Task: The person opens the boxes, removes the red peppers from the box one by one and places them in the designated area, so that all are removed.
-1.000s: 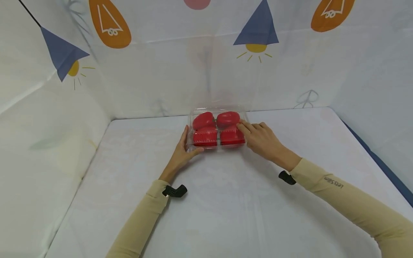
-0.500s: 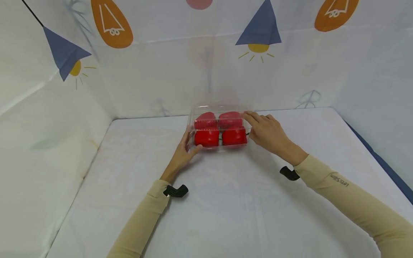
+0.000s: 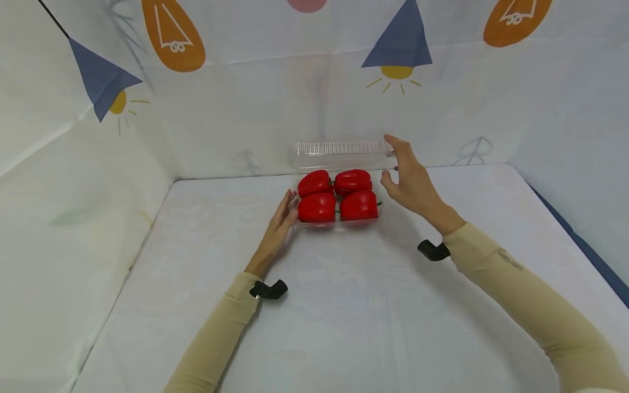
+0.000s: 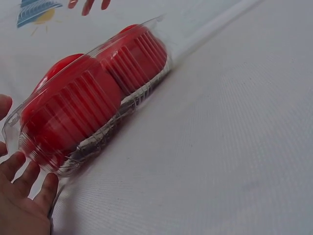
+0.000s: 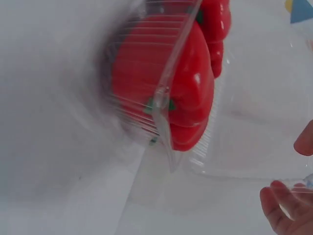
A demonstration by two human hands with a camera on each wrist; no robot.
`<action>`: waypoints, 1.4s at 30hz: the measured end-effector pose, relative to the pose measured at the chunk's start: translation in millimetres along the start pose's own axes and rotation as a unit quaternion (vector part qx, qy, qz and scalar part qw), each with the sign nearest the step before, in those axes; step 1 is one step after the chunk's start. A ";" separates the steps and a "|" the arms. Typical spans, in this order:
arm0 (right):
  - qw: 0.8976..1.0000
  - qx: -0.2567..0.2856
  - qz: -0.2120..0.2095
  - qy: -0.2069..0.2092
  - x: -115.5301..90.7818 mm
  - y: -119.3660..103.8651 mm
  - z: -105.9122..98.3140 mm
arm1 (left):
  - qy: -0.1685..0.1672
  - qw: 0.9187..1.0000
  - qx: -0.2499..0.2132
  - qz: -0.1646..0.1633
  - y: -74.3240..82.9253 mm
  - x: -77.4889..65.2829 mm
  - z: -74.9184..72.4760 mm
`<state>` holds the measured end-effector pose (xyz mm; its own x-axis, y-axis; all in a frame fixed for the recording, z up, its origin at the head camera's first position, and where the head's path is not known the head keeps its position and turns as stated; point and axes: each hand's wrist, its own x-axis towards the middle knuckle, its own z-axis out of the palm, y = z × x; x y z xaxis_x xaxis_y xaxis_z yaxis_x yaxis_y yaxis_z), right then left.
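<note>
Several red bell peppers [image 3: 316, 208] with green stems lie in two rows in a clear plastic clamshell box [image 3: 339, 224] at the back of the table. Its hinged lid [image 3: 339, 155] stands raised behind them, near the wall. My left hand [image 3: 273, 236] rests along the box's left side, its fingers extended; the left wrist view shows the fingertips [image 4: 48, 188] at the box's lower corner. At the lid's right edge is my right hand [image 3: 411, 183], thumb and fingers spread apart. In the right wrist view its fingertips [image 5: 275, 196] are by the lid's corner; contact is hard to tell.
The white table [image 3: 339, 305] ends at a white cloth wall [image 3: 236, 120] printed with lamps, just behind the box. A second cloth wall [image 3: 73, 218] runs along the left side. A dark blue strip [image 3: 580, 245] borders the table on the right.
The lid has swung up and back from over the peppers, uncovering them. My right hand has risen and moved back with it. My left hand has stayed at the box's left side.
</note>
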<state>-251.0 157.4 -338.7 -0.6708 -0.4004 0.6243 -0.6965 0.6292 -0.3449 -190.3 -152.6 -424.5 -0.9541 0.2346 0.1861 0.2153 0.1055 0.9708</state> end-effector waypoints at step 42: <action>0.927 0.229 0.254 -0.154 53.9 55.2 22.2 | 0.041 0.998 0.034 -0.025 -1.5 -1.0 -0.6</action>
<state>-331.4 155.7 -339.6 -0.9341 -0.3442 0.0946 -0.2581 0.4683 -0.8450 -189.8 -153.6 -426.0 -0.9772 0.1485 0.1516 0.1775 0.1806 0.9674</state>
